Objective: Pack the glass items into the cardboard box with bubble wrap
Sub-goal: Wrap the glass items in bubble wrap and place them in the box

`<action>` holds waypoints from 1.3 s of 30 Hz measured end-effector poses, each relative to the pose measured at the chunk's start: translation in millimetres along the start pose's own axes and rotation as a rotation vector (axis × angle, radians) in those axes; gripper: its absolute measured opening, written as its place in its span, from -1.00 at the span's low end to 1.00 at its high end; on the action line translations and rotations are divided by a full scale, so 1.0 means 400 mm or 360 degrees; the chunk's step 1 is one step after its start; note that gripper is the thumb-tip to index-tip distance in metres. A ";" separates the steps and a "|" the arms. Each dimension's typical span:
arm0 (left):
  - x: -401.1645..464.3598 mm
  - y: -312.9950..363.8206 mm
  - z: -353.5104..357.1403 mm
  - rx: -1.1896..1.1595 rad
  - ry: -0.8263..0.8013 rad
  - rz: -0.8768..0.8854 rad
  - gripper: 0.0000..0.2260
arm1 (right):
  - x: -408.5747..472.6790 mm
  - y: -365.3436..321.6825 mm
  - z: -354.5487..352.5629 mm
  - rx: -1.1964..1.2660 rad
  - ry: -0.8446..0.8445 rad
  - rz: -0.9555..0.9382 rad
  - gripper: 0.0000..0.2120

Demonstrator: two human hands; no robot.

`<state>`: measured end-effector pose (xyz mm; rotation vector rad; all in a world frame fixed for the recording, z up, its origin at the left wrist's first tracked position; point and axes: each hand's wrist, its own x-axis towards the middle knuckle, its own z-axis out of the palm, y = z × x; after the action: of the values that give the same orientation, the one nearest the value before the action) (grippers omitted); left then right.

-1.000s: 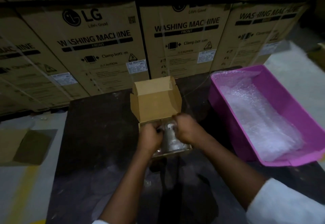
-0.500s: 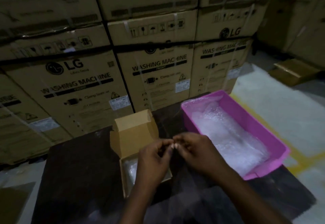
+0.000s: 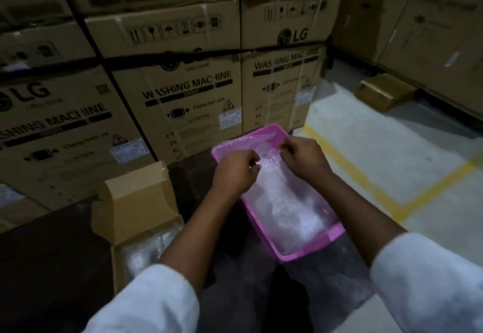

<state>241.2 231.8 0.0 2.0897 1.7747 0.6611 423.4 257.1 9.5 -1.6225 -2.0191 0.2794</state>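
A small cardboard box [image 3: 136,202] stands open on the dark table at the left, its lid flap raised. A bubble-wrapped glass item [image 3: 146,251] lies inside it. To its right sits a pink plastic tub [image 3: 311,250] filled with bubble wrap [image 3: 285,202]. Both hands are over the far half of the tub. My left hand [image 3: 235,173] has its fingers curled and pinched on the wrap near the tub's left wall. At the far right corner, my right hand [image 3: 305,157] pinches the wrap's edge.
Large washing machine cartons [image 3: 183,92] are stacked in a wall right behind the table [image 3: 52,267]. The floor to the right carries yellow lines [image 3: 366,176]. A small brown box [image 3: 384,92] lies on the floor by more cartons at the far right.
Both hands have left the small cardboard box and moved right to the pink tub, where they now pinch the bubble wrap. The view has swung right and up.
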 end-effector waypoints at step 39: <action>0.026 0.031 -0.076 -0.0314 -0.0004 0.0224 -0.72 | 0.102 0.099 -0.006 0.1405 -0.0979 0.0576 -0.52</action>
<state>236.7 238.4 33.5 2.0909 1.5035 0.8346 452.4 305.7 3.8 -1.3517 -1.5366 1.6974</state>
